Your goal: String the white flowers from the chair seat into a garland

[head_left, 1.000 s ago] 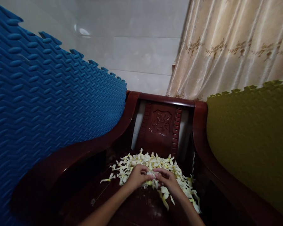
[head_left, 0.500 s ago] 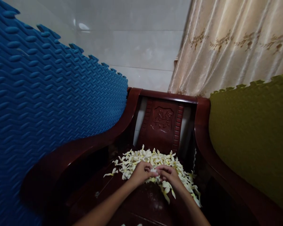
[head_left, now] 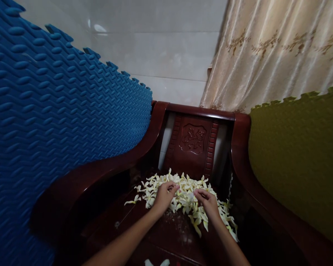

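Both hands rest in a heap of pale yellow-white flowers [head_left: 180, 190] spread over the dark seat of a carved wooden chair [head_left: 192, 138]. The left hand [head_left: 164, 195] lies on the left part of the heap, fingers curled downward with the thumb and fingertips drawn together near the top of the pile; it seems to pinch a blossom, though which one cannot be made out. The right hand [head_left: 209, 201] sits on the right part of the heap, likewise loosely curled, its fingertips closed on a small whitish flower at its inner edge.

Half a second ago the two hands met at the middle of the pile, fingertips touching over one blossom. Now they have parted, with a gap of flowers showing between them, and the left has slid a little further up the heap. The parting suggests that the piece they worked on together has been pulled in two or let go, and that each hand is now engaged with its own flower.

The heap itself lies where it did, against the foot of the chair's carved back, with a loose trail of petals running down the right side of the seat. A blue foam mat [head_left: 58, 111] leans over the left armrest, an olive-green foam mat [head_left: 296, 155] over the right, and a beige curtain [head_left: 274, 51] hangs behind.
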The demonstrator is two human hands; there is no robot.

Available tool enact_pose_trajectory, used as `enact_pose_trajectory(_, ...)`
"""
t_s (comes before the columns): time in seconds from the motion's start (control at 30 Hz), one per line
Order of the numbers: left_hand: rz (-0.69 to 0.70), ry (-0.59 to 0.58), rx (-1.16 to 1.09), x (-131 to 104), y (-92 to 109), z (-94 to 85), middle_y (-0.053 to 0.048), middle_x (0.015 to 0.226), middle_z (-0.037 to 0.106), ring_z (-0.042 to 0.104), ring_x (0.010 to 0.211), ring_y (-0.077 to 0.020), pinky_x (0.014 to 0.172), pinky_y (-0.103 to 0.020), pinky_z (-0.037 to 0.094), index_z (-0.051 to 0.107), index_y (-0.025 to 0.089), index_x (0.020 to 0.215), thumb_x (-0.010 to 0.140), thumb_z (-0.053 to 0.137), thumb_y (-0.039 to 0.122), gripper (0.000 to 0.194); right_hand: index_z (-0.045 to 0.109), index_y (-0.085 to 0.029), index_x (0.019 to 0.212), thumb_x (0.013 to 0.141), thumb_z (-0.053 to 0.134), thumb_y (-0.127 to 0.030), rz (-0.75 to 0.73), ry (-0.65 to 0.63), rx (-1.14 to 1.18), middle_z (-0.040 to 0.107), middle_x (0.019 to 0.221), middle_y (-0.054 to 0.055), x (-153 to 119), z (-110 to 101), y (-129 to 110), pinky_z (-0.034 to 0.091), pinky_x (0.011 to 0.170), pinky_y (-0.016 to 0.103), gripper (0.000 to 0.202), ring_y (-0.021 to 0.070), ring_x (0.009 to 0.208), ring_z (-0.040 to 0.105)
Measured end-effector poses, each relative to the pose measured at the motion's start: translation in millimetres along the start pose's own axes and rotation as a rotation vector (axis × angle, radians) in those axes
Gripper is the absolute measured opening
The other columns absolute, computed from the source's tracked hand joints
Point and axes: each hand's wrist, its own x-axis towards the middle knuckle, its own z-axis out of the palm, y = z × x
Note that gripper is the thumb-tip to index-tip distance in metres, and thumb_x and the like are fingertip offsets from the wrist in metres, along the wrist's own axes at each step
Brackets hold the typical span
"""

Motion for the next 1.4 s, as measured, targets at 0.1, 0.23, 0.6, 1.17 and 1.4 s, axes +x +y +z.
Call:
enact_pose_trajectory(0.1, 0.000, 0.095, -0.010, 1.0, 2.4, -4.3, -0.006, 0.070, 0.065, 0.058, 0.069, -0.0189, 0.061, -0.025, 0.042, 0.062, 0.014, 0.069, 0.076, 0.055, 0.047, 0.035, 0.072, -0.015, 0.076, 0.067, 0.069, -0.041, 0.026, 0.021, -0.021, 0.060, 0.061, 0.000, 3.5, -5.9, -0.6, 0.034, 0.047, 0.023, 0.028, 0.0098, 0.048, 0.041)
enact_pose_trajectory(0.23, -0.004, 0.152, -0.028, 0.7, 3.6, -7.1, -0.005, 0.066, 0.064, 0.060, 0.067, -0.0189, 0.060, -0.025, 0.042, 0.060, 0.015, 0.063, 0.074, 0.055, 0.050, 0.037, 0.073, -0.015, 0.063, 0.064, 0.068, -0.032, 0.115, -0.216, -0.075, 0.060, 0.052, -0.001, -4.9, -2.0, -3.3, 0.035, 0.045, 0.021, 0.017, 0.0093, 0.045, 0.045)
enact_pose_trajectory(0.6, -0.013, 0.131, -0.040, 2.0, 2.8, -4.1, -0.005, 0.062, 0.064, 0.058, 0.062, -0.0176, 0.059, -0.026, 0.042, 0.061, 0.014, 0.061, 0.068, 0.061, 0.047, 0.034, 0.078, -0.015, 0.069, 0.069, 0.072, -0.045, 0.289, -1.041, -0.198, 0.071, 0.063, 0.005, -46.1, 16.8, -19.5, 0.046, 0.054, 0.021, 0.030, 0.0119, 0.051, 0.060)
enact_pose_trajectory(1.17, -0.013, -0.219, 0.220, -8.5, -7.1, 6.7, 0.003, 0.053, 0.048, 0.042, 0.055, -0.0109, 0.052, -0.022, 0.030, 0.060, 0.012, 0.058, 0.058, 0.074, 0.054, 0.044, 0.071, -0.012, 0.079, 0.069, 0.070, -0.056, -0.090, -0.236, -0.085, 0.061, 0.062, 0.003, -17.4, 20.3, -12.0, 0.037, 0.045, 0.023, 0.046, 0.0106, 0.047, 0.047)
enact_pose_trajectory(1.4, 0.041, -0.231, 0.203, -7.7, -3.0, 6.8, 0.001, 0.059, 0.052, 0.046, 0.060, -0.0132, 0.058, -0.023, 0.033, 0.062, 0.012, 0.065, 0.073, 0.060, 0.047, 0.036, 0.067, -0.012, 0.072, 0.070, 0.067, -0.058, -0.113, -0.161, -0.137, 0.054, 0.056, 0.000, -13.6, 13.3, -6.1, 0.036, 0.044, 0.022, 0.045, 0.0113, 0.047, 0.045)
